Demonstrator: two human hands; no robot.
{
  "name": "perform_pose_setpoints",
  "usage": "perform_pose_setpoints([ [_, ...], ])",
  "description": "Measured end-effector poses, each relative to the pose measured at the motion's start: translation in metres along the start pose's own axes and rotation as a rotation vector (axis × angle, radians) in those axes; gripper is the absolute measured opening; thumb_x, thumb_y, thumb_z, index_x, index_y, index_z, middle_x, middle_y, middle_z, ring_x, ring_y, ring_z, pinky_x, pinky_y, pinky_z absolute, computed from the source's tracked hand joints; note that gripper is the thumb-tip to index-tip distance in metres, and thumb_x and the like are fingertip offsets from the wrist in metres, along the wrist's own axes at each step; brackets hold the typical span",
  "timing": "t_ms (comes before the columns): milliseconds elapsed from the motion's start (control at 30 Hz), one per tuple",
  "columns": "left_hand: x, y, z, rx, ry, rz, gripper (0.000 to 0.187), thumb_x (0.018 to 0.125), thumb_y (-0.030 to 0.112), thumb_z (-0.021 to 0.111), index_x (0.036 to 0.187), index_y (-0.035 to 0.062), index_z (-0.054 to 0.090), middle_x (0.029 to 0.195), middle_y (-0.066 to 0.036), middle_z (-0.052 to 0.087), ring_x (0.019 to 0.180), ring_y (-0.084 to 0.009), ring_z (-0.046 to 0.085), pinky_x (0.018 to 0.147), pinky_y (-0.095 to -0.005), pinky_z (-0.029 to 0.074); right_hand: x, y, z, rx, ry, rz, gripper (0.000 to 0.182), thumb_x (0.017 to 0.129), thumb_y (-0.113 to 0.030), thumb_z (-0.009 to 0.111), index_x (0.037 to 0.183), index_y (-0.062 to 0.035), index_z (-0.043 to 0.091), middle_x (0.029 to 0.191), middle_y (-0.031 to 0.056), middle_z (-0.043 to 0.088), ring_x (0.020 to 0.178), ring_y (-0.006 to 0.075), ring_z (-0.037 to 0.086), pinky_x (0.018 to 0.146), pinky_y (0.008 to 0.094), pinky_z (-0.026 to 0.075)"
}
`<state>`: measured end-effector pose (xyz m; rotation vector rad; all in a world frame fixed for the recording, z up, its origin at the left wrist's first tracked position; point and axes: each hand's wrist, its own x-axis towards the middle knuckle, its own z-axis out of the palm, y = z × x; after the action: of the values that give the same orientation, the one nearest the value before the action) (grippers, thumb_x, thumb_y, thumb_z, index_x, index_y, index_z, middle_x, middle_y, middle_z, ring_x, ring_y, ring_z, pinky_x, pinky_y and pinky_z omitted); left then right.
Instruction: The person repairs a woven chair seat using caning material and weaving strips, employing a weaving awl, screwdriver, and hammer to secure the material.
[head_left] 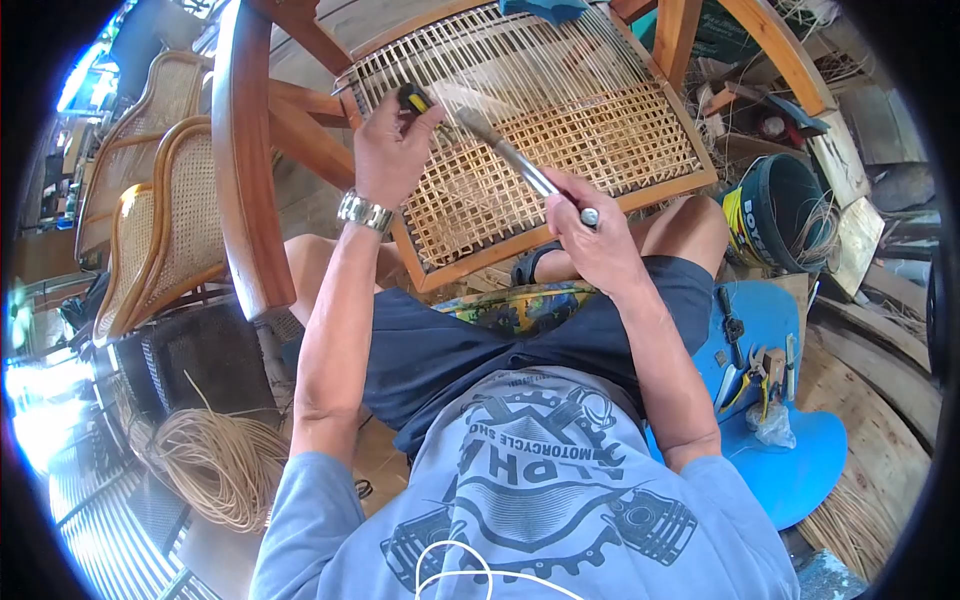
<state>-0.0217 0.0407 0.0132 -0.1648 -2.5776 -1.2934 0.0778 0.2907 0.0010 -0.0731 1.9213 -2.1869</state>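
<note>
My left hand point(392, 150) is closed around a tool with a black-and-yellow handle point(413, 98), held over the left side of a chair seat; its working end is hidden. In my right hand point(597, 235) is a hammer point(525, 168), gripped near the end of its metal handle. The blurred hammer head points toward the left hand, over the seat. Cane strips form an open lattice point(560, 150) across the nearer part of the seat, inside a wooden frame point(560, 230). Toward the far side, the strands run mostly in one direction.
Wooden chair legs and arms point(247, 150) rise around the seat. Cane-backed chairs point(185, 215) stand at left, above a coil of cane point(215, 465). At right are a dark bucket point(785, 215) and a blue plastic stool point(770, 330) with pliers point(735, 385) and other tools.
</note>
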Motion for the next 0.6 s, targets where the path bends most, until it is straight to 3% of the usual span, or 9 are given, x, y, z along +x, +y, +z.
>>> perform_pose_setpoints([
  [167, 0.008, 0.007, 0.002, -0.059, 0.017, 0.035, 0.022, 0.095, 0.023, 0.075, 0.109, 0.0066, 0.07, 0.095, -0.001, 0.074, 0.085, -0.0071, 0.068, 0.079, -0.0253, 0.054, -0.005, 0.0, -0.013, 0.018, 0.164, 0.005, 0.035, 0.104, -0.013, 0.056, 0.134, 0.005, 0.057, 0.081, -0.0014, 0.055, 0.071, 0.0052, 0.05, 0.062, 0.0214, 0.043],
  [233, 0.013, 0.008, 0.008, 0.037, 0.011, 0.058, 0.026, 0.092, 0.025, 0.076, 0.104, 0.0037, 0.069, 0.084, -0.006, 0.075, 0.075, -0.0131, 0.071, 0.069, -0.0288, 0.054, -0.003, 0.001, -0.019, 0.01, 0.15, -0.002, 0.037, 0.104, -0.014, 0.057, 0.135, 0.0053, 0.056, 0.082, -0.0009, 0.056, 0.071, 0.0058, 0.051, 0.064, 0.0217, 0.044],
  [400, 0.02, 0.009, 0.014, 0.052, -0.047, 0.069, 0.031, 0.091, 0.029, 0.076, 0.103, 0.0021, 0.068, 0.082, -0.01, 0.074, 0.074, -0.0179, 0.072, 0.067, -0.0325, 0.054, 0.007, -0.004, -0.027, -0.026, 0.142, 0.016, 0.034, 0.104, -0.013, 0.056, 0.134, 0.0046, 0.058, 0.079, -0.0022, 0.055, 0.07, 0.0052, 0.051, 0.062, 0.0217, 0.042],
  [500, 0.026, 0.009, 0.014, 0.181, -0.155, 0.036, 0.03, 0.094, 0.032, 0.075, 0.109, 0.0061, 0.07, 0.089, -0.005, 0.076, 0.081, -0.0107, 0.07, 0.073, -0.0276, 0.054, 0.021, 0.0, -0.029, 0.023, 0.173, 0.005, 0.032, 0.104, -0.013, 0.057, 0.132, 0.0023, 0.061, 0.078, -0.003, 0.054, 0.068, 0.0048, 0.049, 0.06, 0.0219, 0.041],
  [600, 0.031, 0.01, 0.01, 0.175, -0.153, 0.05, 0.032, 0.093, 0.032, 0.075, 0.11, 0.0061, 0.07, 0.091, -0.006, 0.076, 0.082, -0.0113, 0.07, 0.074, -0.0284, 0.054, 0.026, 0.006, -0.037, 0.025, 0.05, -0.028, 0.032, 0.104, -0.014, 0.057, 0.131, 0.002, 0.062, 0.076, -0.003, 0.054, 0.067, 0.0048, 0.049, 0.058, 0.0219, 0.04],
])
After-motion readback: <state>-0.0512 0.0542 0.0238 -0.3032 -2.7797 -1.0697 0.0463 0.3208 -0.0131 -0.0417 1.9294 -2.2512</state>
